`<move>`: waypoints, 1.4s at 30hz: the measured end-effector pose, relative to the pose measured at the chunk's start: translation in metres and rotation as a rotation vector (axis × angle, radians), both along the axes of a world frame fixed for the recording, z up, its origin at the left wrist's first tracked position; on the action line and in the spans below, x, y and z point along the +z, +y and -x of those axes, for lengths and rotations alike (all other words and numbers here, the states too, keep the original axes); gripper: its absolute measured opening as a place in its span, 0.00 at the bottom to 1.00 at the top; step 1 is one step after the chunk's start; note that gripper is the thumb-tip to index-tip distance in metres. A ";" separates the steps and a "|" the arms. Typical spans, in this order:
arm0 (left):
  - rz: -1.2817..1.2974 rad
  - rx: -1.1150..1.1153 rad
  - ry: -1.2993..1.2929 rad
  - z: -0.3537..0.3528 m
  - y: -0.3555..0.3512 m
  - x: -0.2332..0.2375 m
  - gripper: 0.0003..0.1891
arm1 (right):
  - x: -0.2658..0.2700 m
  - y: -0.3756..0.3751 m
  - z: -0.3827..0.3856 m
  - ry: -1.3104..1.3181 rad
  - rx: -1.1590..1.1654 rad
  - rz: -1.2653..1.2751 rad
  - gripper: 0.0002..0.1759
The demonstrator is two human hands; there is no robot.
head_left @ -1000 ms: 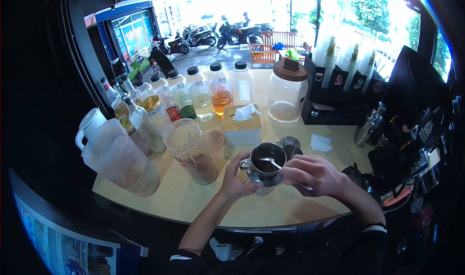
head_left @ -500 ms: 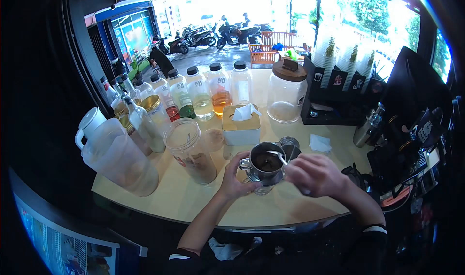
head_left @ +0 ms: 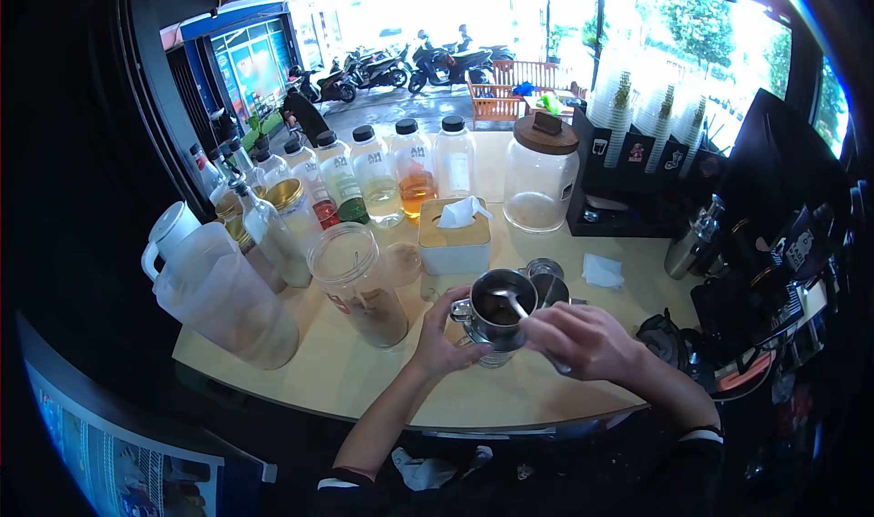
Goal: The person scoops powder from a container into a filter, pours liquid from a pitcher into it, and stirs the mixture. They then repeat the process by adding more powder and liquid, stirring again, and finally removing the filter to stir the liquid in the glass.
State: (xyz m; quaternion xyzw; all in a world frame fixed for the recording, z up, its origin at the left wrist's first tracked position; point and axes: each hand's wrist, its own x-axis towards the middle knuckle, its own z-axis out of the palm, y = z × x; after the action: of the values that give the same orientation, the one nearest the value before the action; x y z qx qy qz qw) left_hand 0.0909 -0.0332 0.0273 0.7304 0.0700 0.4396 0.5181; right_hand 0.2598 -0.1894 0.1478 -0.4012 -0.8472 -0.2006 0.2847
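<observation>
My left hand (head_left: 442,342) is closed around the side of a metal drip coffee filter (head_left: 501,333), steadying it on a glass (head_left: 496,359). Dark brown contents (head_left: 494,311) show inside the filter. Pinched in my right hand (head_left: 587,339) is a metal spoon (head_left: 517,304), its bowl end inside the filter above or in the dark contents; the exact contact cannot be made out. Just behind stands another small metal vessel (head_left: 550,289), partly hidden by my right hand. To the left, an open clear jar (head_left: 362,285) holds brown powder.
A tissue box (head_left: 455,248) stands behind the filter. Several bottles (head_left: 378,185) line the back left, near a plastic pitcher (head_left: 218,294). At the back right are a wooden-lidded jar (head_left: 540,185), a cup rack (head_left: 628,180) and a white tissue (head_left: 602,270).
My right hand has shifted slightly down with the spoon, whose visible part now lies lower and more central in the filter. My left hand and the filter have stayed in place.
</observation>
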 end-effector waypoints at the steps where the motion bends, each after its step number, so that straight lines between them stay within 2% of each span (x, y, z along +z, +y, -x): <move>1: -0.008 0.005 0.005 0.000 0.000 0.000 0.42 | -0.001 -0.001 0.003 0.014 0.044 -0.011 0.25; 4: 0.007 0.003 -0.007 -0.001 -0.001 0.000 0.42 | 0.001 -0.003 0.000 0.037 0.091 0.003 0.26; 8: 0.009 -0.007 -0.002 -0.001 0.000 -0.002 0.43 | -0.004 -0.003 -0.005 0.047 -0.004 0.025 0.29; 10: 0.020 -0.004 0.007 0.000 -0.001 -0.002 0.43 | -0.009 -0.004 -0.003 0.137 0.113 0.025 0.29; 12: 0.013 -0.005 0.011 -0.001 0.000 -0.002 0.43 | -0.008 -0.006 -0.006 0.156 0.105 0.049 0.28; 15: 0.071 -0.037 -0.012 -0.001 -0.001 -0.003 0.43 | -0.010 -0.004 -0.013 0.186 -0.034 0.046 0.25; 20: 0.046 -0.045 -0.012 -0.001 0.000 -0.005 0.43 | -0.008 -0.008 -0.003 0.279 0.042 0.104 0.23; 22: 0.032 -0.047 -0.016 0.000 0.001 -0.007 0.43 | 0.001 -0.013 -0.005 0.345 0.000 0.168 0.22; 23: 0.021 -0.048 -0.012 0.000 0.001 -0.004 0.43 | 0.003 -0.013 -0.004 0.391 -0.013 0.119 0.21; 27: -0.001 -0.059 -0.009 0.000 0.003 -0.003 0.43 | 0.015 -0.011 0.003 0.359 -0.123 0.071 0.20; 30: -0.036 -0.054 -0.012 -0.002 0.003 -0.002 0.42 | 0.022 -0.011 0.016 0.362 -0.107 0.321 0.20; 34: -0.076 -0.039 -0.030 -0.002 0.002 0.002 0.41 | 0.021 -0.015 0.020 0.364 -0.258 0.172 0.19; 35: -0.067 -0.038 -0.031 -0.003 0.001 0.000 0.41 | 0.020 -0.016 0.021 0.382 -0.302 0.235 0.18; 40: -0.045 -0.033 0.011 0.003 0.001 0.009 0.41 | 0.020 -0.019 0.033 0.430 -0.233 0.275 0.15; 42: -0.171 0.081 0.036 0.008 -0.003 0.022 0.41 | 0.024 -0.019 0.031 0.459 -0.316 0.228 0.13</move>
State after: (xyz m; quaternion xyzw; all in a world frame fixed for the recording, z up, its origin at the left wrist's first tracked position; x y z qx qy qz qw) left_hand 0.0825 -0.0358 0.0493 0.7763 0.0711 0.4514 0.4342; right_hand 0.2285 -0.2085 0.1719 -0.5924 -0.7047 -0.0500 0.3873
